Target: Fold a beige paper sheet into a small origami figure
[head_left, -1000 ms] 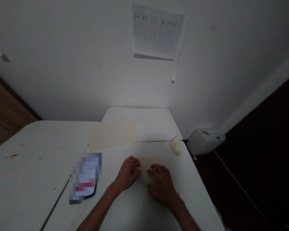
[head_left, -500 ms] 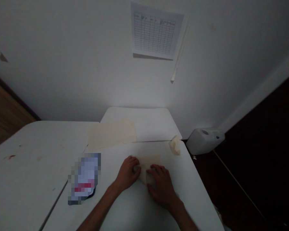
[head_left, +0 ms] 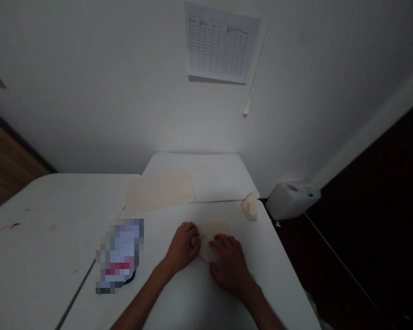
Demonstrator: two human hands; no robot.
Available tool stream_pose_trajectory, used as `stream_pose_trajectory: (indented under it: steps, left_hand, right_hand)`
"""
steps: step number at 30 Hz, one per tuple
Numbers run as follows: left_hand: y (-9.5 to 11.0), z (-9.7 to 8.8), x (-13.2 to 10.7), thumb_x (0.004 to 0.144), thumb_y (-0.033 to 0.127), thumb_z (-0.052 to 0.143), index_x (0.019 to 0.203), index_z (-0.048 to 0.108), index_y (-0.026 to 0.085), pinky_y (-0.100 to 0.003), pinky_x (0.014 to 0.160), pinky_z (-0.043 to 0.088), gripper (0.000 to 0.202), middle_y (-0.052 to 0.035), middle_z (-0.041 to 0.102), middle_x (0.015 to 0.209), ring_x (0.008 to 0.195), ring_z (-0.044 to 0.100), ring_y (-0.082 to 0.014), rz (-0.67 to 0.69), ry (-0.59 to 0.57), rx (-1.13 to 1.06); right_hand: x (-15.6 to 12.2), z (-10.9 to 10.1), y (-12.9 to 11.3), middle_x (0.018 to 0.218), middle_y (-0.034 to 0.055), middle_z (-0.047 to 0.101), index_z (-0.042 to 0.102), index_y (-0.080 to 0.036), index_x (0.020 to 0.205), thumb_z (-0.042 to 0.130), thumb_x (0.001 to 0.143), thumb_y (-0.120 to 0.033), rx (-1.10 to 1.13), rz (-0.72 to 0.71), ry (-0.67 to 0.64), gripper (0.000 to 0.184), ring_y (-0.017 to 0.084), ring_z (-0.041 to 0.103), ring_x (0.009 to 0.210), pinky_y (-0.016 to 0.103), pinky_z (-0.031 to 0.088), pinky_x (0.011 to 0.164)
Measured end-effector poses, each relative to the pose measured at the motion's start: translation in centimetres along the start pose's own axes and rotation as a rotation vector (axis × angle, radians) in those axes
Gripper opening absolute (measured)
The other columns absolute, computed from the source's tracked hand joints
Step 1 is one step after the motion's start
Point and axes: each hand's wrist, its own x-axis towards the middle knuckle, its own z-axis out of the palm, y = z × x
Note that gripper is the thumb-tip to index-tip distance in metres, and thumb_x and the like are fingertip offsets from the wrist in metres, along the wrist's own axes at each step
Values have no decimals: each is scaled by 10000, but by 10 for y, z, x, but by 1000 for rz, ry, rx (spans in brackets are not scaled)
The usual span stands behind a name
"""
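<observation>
A small beige sheet of paper [head_left: 214, 226] lies on the white table in front of me, partly covered by both hands. My left hand [head_left: 183, 247] holds its left side, with the fingers bent and the thumb close to them. On the right side, my right hand [head_left: 230, 265] curls its fingers and thumb onto the paper. The lower part of the sheet between my hands looks folded, though the dim light blurs its creases. Beyond my right hand sits a small folded piece of beige paper [head_left: 249, 207].
A larger beige sheet [head_left: 160, 190] lies across the table joints at the back left. To the left is a pixelated flat object [head_left: 122, 250]. A white plastic canister [head_left: 285, 205] stands past the table's right edge. On the wall hangs a printed chart [head_left: 218, 48].
Both hands keep nearly the same place on the paper. The whole view has shifted very slightly.
</observation>
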Motion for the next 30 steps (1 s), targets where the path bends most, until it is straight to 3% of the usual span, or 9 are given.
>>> stream_pose_trajectory:
  steps: [13,19,30]
  left_hand:
    - [2,0,0,738,134,535,778,545,197,-392,793,456,75,-59,532,886,887,516,-238,0,-4,33]
    - [1,2,-3,753,129,550,995,585,199,-423,846,439,255,-77,550,1002,957,501,-254,37,-15,69]
    - [0,2,-9,821,152,545,1032,682,277,-465,859,428,282,-85,573,1115,1020,493,-271,138,-70,167]
  right_hand:
    - [7,-10,-2,1265,57,489,546,-309,1233,646,692,-268,-56,-30,-90,551,274,426,1124,416,320,968]
    - [12,-15,-4,1246,60,495,519,-313,1266,646,692,-283,-111,-47,-132,589,277,431,1112,423,315,960]
    - [13,-16,-5,1261,62,489,476,-325,1311,645,702,-302,-129,-49,-149,632,284,427,1114,422,309,947]
